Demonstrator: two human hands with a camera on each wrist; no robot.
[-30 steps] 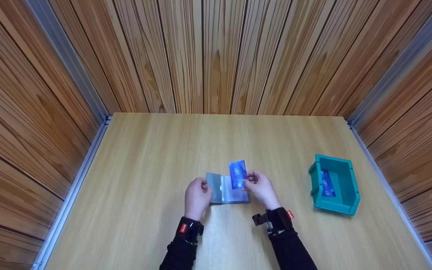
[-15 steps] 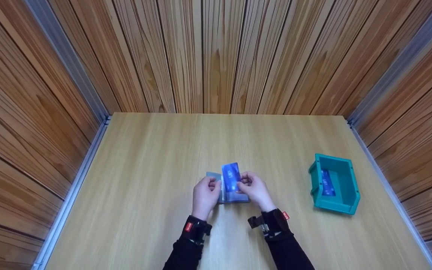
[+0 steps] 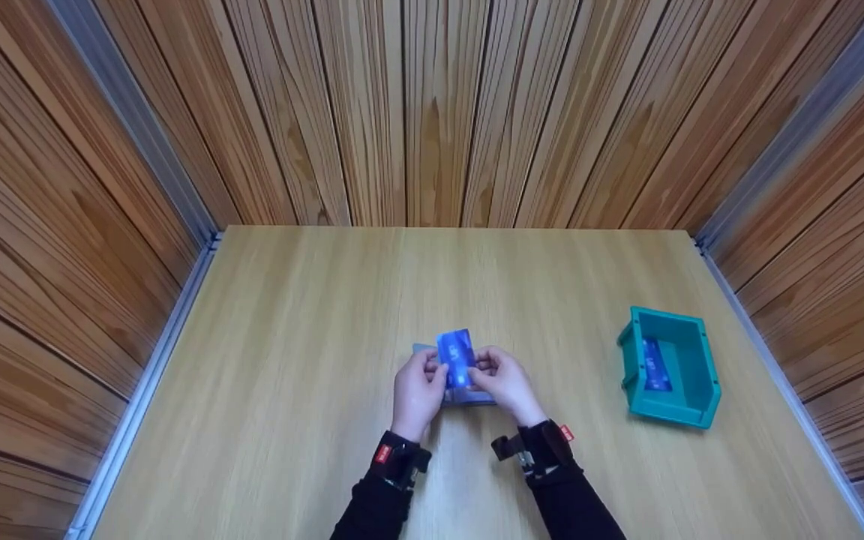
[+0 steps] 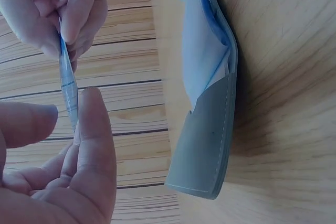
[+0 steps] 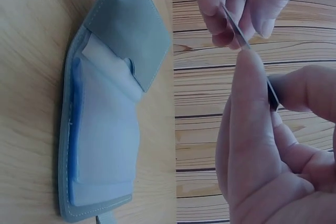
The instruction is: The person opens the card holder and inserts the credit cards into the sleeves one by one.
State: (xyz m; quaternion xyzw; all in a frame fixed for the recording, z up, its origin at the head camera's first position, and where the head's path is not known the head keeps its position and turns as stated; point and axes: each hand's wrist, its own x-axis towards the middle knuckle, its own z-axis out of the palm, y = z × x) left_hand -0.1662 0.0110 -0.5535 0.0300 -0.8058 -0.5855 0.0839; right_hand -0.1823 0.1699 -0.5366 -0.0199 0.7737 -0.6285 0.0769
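A blue card [image 3: 455, 358] is held up above a grey card holder [image 3: 469, 399]. My right hand [image 3: 507, 386] pinches the card's right edge between thumb and fingers. At the opposite edge is my left hand [image 3: 417, 394]. In the left wrist view, the left index finger [image 4: 94, 124] lies along the end of the card [image 4: 68, 87], while the left thumb [image 4: 29, 124] stands apart from it. Spread on the table, the holder [image 5: 126, 30] shows clear plastic sleeves [image 5: 107, 129] and a grey pocket flap in the right wrist view. The hands hide part of it from the head view.
To the right stands a teal bin [image 3: 687, 412] with another blue card [image 3: 655, 365] lying inside. Wood-panelled walls [image 3: 432, 112] rise behind and at both sides of the wooden table [image 3: 289, 315].
The right hand has carried the card left and slightly toward me. My left hand has let go of the holder's left cover and moved right, up to the card's left edge.
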